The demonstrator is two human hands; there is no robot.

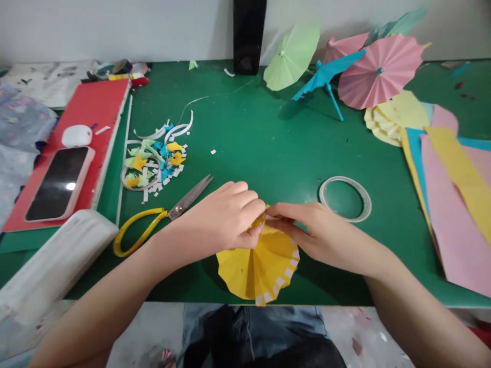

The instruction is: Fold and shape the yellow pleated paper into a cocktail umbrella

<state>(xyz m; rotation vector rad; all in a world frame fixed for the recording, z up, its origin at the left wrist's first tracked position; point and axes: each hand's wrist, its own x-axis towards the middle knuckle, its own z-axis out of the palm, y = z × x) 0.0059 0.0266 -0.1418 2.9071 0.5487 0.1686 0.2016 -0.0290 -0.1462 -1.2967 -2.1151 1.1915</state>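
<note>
A yellow pleated paper disc (253, 271) lies spread at the table's front edge, with white tape squares along its right rim. Over its far side, my left hand (240, 212) is closed, fingers curled round a folded part of the paper. My right hand (303, 225) pinches the same paper's edge with thumb and forefinger, close beside the left fingertips. What lies exactly between the right fingertips is partly hidden. Yellow-handled scissors (169, 214) rest just left of my left hand, blades pointing away. Behind my right wrist is a roll of tape (323, 194).
Paper scraps (153, 158) form a pile at the left. Several small paper umbrellas (379, 71) stand at the back right, above coloured paper sheets (448, 204). A phone (57, 184) lies on a red folder (103, 102); a white packet (57, 266) sits nearer. A black upright object (249, 36) leans against the wall.
</note>
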